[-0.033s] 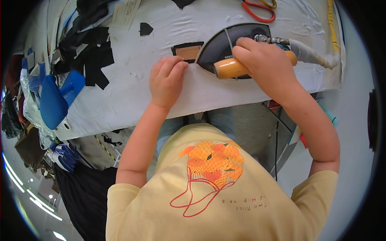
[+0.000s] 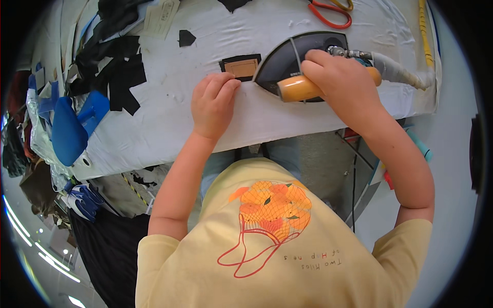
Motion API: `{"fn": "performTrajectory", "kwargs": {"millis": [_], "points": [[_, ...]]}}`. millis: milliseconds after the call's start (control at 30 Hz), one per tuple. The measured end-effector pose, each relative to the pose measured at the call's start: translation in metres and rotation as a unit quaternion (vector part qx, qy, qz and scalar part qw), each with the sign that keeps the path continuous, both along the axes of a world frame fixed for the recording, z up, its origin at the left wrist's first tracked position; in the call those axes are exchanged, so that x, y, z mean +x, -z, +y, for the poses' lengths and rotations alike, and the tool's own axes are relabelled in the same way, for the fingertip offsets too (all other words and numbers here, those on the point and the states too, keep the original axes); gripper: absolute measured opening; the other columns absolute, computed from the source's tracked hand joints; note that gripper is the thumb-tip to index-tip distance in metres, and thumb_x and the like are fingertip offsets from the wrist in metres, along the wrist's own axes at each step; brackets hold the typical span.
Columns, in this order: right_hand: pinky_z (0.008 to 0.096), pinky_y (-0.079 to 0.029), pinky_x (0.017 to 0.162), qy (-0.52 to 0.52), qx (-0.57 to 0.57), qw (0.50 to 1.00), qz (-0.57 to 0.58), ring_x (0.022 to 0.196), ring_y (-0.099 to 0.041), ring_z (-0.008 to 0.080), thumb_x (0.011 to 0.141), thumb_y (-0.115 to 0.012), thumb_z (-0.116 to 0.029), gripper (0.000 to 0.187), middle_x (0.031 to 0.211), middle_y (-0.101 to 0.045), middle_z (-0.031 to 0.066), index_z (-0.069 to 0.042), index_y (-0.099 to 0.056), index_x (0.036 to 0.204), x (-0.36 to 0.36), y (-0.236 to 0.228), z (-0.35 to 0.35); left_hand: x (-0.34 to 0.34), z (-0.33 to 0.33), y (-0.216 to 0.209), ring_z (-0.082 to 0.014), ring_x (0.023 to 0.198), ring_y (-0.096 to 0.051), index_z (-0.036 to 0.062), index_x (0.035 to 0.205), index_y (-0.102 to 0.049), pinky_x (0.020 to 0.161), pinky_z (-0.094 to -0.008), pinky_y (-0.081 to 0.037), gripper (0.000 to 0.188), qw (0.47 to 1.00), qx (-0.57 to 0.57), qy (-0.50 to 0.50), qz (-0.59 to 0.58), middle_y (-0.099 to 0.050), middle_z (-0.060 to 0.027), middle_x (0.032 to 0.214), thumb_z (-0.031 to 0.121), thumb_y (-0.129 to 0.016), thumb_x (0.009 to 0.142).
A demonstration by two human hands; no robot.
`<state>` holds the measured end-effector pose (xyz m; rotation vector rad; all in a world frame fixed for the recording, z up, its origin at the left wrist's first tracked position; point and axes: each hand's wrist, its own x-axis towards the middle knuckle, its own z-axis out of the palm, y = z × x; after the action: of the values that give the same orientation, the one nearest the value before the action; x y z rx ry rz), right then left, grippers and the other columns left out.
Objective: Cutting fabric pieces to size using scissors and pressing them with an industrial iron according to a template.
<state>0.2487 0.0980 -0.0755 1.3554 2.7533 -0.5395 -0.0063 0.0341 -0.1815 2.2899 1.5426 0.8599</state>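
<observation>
My right hand [image 2: 343,82] is wrapped round the wooden handle of a steam iron [image 2: 277,65], whose dark body rests on the white-covered table [image 2: 169,115] with its tip pointing left. Just left of that tip lies a small black fabric piece [image 2: 258,57] with a brown card template [image 2: 241,68] on top. The fingers of my left hand [image 2: 213,102] are drawn together at the fabric's lower edge, thumb and forefinger pinching or pressing there. The fingertips partly hide that edge.
Black fabric scraps [image 2: 126,82] and a blue padded object [image 2: 69,131] lie on the left. Red-handled scissors [image 2: 331,18] sit at the far edge. A wrapped hose [image 2: 395,69] runs from the iron to the right, near a yellow cord [image 2: 425,36].
The iron and my right hand have shifted slightly to the right, baring more of the black fabric's right end. My left hand stays nearly in place.
</observation>
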Motion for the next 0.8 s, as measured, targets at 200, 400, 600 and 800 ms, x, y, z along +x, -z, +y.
{"fn": "performTrajectory", "kwargs": {"millis": [200,400,600,800], "points": [[0.0411,-0.052,0.071,0.081,0.012,0.996,-0.025,0.088,-0.064,0.0316,0.077,-0.064,-0.004,0.022,0.114,-0.060,0.0030,-0.009,-0.055,0.096,0.049,-0.004,-0.010,-0.002,0.001,-0.001,-0.0203,0.096,-0.060,0.0125,0.097,-0.067,0.081,-0.0346,-0.049,0.022,0.999,-0.004,0.011,0.034,-0.064,0.0020,0.105,0.006,-0.070,0.077],[0.0405,-0.050,0.083,0.234,0.008,0.971,-0.039,0.098,-0.063,0.0315,0.077,-0.073,-0.011,0.033,0.130,-0.059,-0.0002,-0.011,-0.059,0.106,0.089,-0.003,-0.012,0.006,0.013,-0.005,-0.0186,0.110,-0.057,0.0126,0.114,-0.067,0.087,-0.0333,-0.047,0.037,0.990,0.023,0.106,0.092,-0.062,0.0011,0.120,0.008,-0.061,0.078],[0.0384,-0.044,0.094,0.080,0.171,0.976,0.105,0.109,-0.057,0.0248,0.080,-0.073,-0.020,0.037,0.115,-0.064,0.0041,-0.008,-0.065,0.115,0.008,0.030,-0.053,0.006,0.016,0.000,-0.0189,0.112,-0.057,0.0107,0.116,-0.066,0.088,-0.0337,-0.047,0.038,0.990,-0.009,0.121,0.075,-0.061,0.0004,0.123,0.007,-0.061,0.079],[0.0366,-0.047,0.087,0.115,0.092,0.977,0.153,0.102,-0.058,0.0229,0.080,-0.061,-0.011,0.032,0.110,-0.062,0.0031,-0.010,-0.065,0.112,-0.032,0.088,-0.036,0.006,0.016,-0.001,-0.0201,0.111,-0.058,0.0095,0.116,-0.066,0.089,-0.0334,-0.048,0.039,0.992,-0.015,0.108,0.056,-0.062,-0.0004,0.123,0.007,-0.063,0.078]]}}
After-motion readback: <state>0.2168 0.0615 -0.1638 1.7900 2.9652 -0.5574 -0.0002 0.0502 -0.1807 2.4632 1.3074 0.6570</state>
